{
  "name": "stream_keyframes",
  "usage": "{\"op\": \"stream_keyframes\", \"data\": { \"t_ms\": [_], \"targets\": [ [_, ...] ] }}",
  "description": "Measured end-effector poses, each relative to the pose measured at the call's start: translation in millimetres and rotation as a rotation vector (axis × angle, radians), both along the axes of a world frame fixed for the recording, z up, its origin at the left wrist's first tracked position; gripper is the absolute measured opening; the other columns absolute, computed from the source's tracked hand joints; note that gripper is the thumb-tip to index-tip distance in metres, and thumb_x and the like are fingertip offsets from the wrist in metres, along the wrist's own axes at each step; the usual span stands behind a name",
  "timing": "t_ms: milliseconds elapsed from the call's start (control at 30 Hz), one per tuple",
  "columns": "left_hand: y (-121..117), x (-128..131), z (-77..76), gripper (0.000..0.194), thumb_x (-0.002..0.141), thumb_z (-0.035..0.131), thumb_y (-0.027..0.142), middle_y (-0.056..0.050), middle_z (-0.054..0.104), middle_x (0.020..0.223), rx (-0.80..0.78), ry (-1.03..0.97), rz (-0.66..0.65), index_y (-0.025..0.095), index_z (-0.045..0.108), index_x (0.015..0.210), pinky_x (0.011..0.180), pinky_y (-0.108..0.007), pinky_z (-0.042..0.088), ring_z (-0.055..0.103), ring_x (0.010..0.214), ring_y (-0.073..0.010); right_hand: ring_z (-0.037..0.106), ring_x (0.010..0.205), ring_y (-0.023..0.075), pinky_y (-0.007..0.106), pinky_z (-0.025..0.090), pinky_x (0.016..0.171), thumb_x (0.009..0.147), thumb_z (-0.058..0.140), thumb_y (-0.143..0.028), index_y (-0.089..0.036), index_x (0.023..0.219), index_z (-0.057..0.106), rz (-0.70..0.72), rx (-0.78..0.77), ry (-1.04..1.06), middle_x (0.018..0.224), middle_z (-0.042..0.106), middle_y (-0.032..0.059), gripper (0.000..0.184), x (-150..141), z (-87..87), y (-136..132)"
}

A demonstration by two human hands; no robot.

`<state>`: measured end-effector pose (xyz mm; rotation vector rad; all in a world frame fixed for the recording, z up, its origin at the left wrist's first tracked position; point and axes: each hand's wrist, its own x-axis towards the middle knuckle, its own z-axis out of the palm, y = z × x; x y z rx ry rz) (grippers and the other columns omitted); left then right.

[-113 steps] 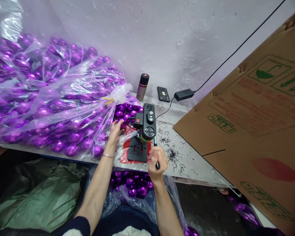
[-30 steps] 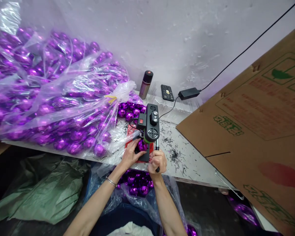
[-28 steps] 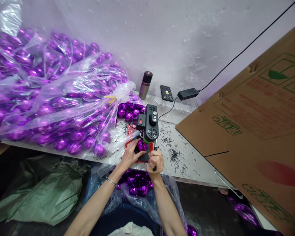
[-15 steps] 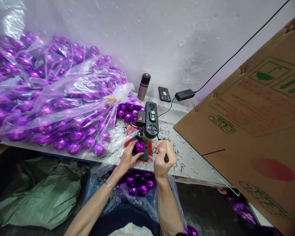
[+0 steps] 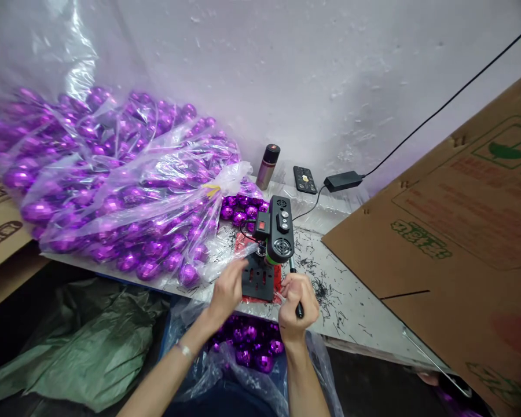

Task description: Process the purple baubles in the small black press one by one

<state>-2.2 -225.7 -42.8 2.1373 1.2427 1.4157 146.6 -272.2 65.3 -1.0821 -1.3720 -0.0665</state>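
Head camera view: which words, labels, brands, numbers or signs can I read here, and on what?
No words, brands or numbers are legible.
Green umbrella sign: on the right-hand cardboard box.
Red lettering, same box: too blurred.
Green stylised print, same box: unreadable.
Dark print on the left carton: cut off, unreadable.
Marks on the phone and bottle cap: too small.

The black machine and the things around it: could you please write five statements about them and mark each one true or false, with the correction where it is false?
1. The right hand grips the lever of the black machine. True.
2. The bottle lies on its side. False: it stands upright.
3. The phone lies between the bottle and the power adapter. True.
4. The tied bag is right of the black machine in the picture. False: it is on the left.
5. The left hand is beside the base plate. True.
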Motion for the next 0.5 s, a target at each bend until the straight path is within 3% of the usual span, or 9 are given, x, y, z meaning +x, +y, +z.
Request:
{"op": "stream_keyframes", "data": {
  "t_ms": [67,133,233,333,500],
  "targets": [
    [62,1,22.7,0.044,0.099,0.038,0.009,-0.014,0.07,0.128,-0.078,0.002,0.179,0.019,0.061,0.135,0.109,-0.049,0.055,0.068,0.122,-0.0266,0.057,0.063,0.0142,0.029,0.04,0.057,0.097,0.044,-0.007,-0.022,0.066,0.048,0.001,0.018,0.002,0.063,0.052,-0.0019,0.034,0,-1.5,0],
    [117,4,39.8,0.042,0.096,0.045,0.011,-0.02,0.065,0.133,-0.199,0.124,0.269,0.012,0.059,0.135,0.111,-0.053,0.051,0.063,0.128,-0.0316,0.058,0.063,0.0145,0.03,0.041,0.057,0.097,0.045,-0.007,-0.022,0.066,0.048,0.006,0.016,0.003,0.063,0.053,-0.0015,0.034,0,-2.5,0],
    [167,11,51.6,0.044,0.091,0.059,0.018,-0.023,0.061,0.139,-0.38,0.358,0.253,0.012,0.059,0.135,0.108,-0.055,0.049,0.059,0.129,-0.0379,0.057,0.063,0.0137,0.029,0.041,0.057,0.096,0.045,-0.007,-0.021,0.068,0.049,0.005,-0.001,-0.01,0.065,0.054,-0.001,0.032,0,-2.3,-1],
    [180,16,53.6,0.042,0.087,0.067,0.021,-0.021,0.067,0.129,-0.427,0.407,0.216,0.015,0.062,0.129,0.104,-0.049,0.05,0.064,0.121,-0.0366,0.056,0.063,0.0133,0.029,0.041,0.057,0.096,0.045,-0.006,-0.022,0.068,0.048,-0.004,-0.006,-0.023,0.065,0.053,-0.0015,0.032,-1,-0.6,-1],
    [165,6,57.7,0.043,0.09,0.068,0.029,-0.02,0.073,0.116,-0.502,0.407,0.207,0.012,0.061,0.128,0.094,-0.04,0.054,0.071,0.11,-0.0332,0.056,0.064,0.0127,0.028,0.041,0.057,0.097,0.045,-0.006,-0.022,0.067,0.048,0.008,-0.002,0.004,0.065,0.053,-0.0018,0.034,-1,5.3,1]
  ]
}}
